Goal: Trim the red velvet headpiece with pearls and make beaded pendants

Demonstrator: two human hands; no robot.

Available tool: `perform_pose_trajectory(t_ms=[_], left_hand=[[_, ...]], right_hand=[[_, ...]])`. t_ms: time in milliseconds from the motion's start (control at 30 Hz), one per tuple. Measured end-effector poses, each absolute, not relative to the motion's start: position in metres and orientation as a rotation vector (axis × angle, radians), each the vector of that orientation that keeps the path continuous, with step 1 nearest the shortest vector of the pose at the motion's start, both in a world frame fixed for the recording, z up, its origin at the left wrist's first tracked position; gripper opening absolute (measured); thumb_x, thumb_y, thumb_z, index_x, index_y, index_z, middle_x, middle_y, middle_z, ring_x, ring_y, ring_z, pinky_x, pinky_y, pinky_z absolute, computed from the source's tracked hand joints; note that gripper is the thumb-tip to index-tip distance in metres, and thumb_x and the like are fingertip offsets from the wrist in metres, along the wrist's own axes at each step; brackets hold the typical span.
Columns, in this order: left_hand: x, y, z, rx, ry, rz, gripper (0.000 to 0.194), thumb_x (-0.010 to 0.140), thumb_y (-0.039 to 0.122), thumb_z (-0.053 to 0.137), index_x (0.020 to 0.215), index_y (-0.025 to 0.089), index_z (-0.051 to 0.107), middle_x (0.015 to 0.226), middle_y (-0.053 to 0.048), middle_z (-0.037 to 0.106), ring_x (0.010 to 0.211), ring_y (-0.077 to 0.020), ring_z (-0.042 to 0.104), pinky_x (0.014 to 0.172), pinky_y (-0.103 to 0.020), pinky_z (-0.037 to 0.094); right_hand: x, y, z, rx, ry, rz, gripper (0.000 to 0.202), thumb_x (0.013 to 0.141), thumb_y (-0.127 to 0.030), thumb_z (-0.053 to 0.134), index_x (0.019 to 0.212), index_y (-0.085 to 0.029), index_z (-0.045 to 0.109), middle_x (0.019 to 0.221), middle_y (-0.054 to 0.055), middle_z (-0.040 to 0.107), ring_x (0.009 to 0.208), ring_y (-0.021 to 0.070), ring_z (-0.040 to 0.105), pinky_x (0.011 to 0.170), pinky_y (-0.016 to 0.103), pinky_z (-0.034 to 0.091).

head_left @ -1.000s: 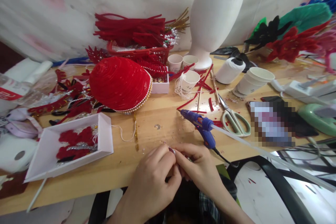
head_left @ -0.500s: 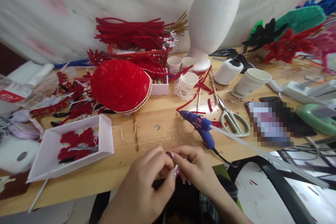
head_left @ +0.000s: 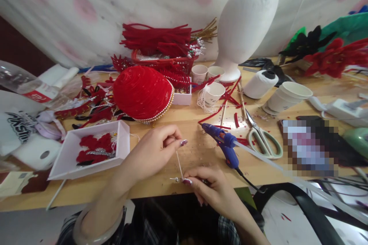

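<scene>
Between my two hands runs a thin white thread (head_left: 179, 164), drawn fairly straight. My left hand (head_left: 161, 149) is closed in a pinch on its upper end, over the table in front of the red cap. Lower down, at the table's front edge, my right hand (head_left: 209, 187) pinches a small beaded piece (head_left: 177, 180) where the thread meets it; most of that piece is hidden by the fingers. A blue glue gun (head_left: 221, 141) with a long clear glue stick lies just beyond my right hand. The red cap (head_left: 142, 93) has a pearl-trimmed rim.
A white box (head_left: 125, 145) with red pieces stands left of my left arm. Scissors (head_left: 263, 139), paper cups (head_left: 287, 97), a thread spool (head_left: 260, 84) and a phone (head_left: 306, 145) are to the right. Behind stand a white foam head (head_left: 247, 23) and a red basket (head_left: 186, 63).
My hands were together at the table edge. My left hand has moved up and away, drawing the thread out, while the right stays low with the beaded piece. The view has shifted left.
</scene>
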State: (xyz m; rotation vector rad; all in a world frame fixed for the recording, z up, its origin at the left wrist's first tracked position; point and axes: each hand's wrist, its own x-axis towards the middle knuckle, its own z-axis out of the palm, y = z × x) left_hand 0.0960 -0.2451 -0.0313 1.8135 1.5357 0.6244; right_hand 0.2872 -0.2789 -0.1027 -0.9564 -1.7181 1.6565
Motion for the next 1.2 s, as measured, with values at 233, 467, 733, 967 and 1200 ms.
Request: perform_pose_trajectory(t_ms=[233, 467, 733, 967, 1200], left_hand=[[0.1, -0.245, -0.046, 2.138, 1.868, 0.935, 0.02, 0.093, 0.021, 0.056, 0.11, 0.024, 0.066, 0.123, -0.007, 0.065, 0.126, -0.0281, 0.051, 0.112, -0.055, 0.03], [0.105, -0.315, -0.066, 1.694, 1.842, 1.121, 0.022, 0.095, 0.034, 0.057, 0.115, 0.028, 0.062, 0.115, -0.004, 0.072, 0.107, -0.0218, 0.068, 0.092, -0.037, 0.055], [0.125, -0.31, -0.077, 1.635, 1.553, 0.979, 0.021, 0.094, 0.021, 0.054, 0.077, 0.021, 0.065, 0.077, 0.0, 0.071, 0.072, -0.0152, 0.068, 0.066, -0.027, 0.053], [0.12, -0.314, -0.08, 1.767, 1.595, 1.087, 0.017, 0.094, 0.012, 0.048, 0.082, 0.021, 0.058, 0.083, -0.001, 0.066, 0.079, -0.0143, 0.066, 0.069, -0.024, 0.051], [0.117, -0.312, -0.087, 1.788, 1.501, 1.049, 0.018, 0.098, 0.012, 0.042, 0.088, 0.024, 0.052, 0.111, -0.004, 0.068, 0.103, -0.0149, 0.066, 0.085, -0.026, 0.053]], right_hand=[[0.289, -0.279, -0.103, -0.995, -1.45, 1.821, 0.04, 0.092, -0.05, 0.064, 0.078, -0.014, 0.068, 0.044, -0.006, 0.046, 0.038, 0.0064, 0.037, 0.04, 0.019, 0.026], [0.291, -0.272, -0.106, -0.984, -1.266, 1.93, 0.042, 0.088, -0.054, 0.067, 0.083, -0.013, 0.07, 0.045, -0.006, 0.047, 0.038, 0.0063, 0.038, 0.04, 0.018, 0.028], [0.291, -0.271, -0.103, -0.965, -1.312, 1.907, 0.039, 0.093, -0.053, 0.063, 0.084, -0.015, 0.063, 0.05, -0.006, 0.049, 0.041, 0.0063, 0.04, 0.042, 0.018, 0.03], [0.288, -0.278, -0.106, -1.021, -1.451, 1.789, 0.033, 0.1, -0.047, 0.053, 0.09, -0.016, 0.058, 0.056, -0.007, 0.046, 0.048, 0.0076, 0.04, 0.047, 0.019, 0.032], [0.291, -0.276, -0.092, -0.97, -1.747, 1.755, 0.03, 0.103, -0.041, 0.046, 0.088, -0.018, 0.057, 0.061, -0.005, 0.049, 0.054, 0.0102, 0.045, 0.054, 0.022, 0.036]])
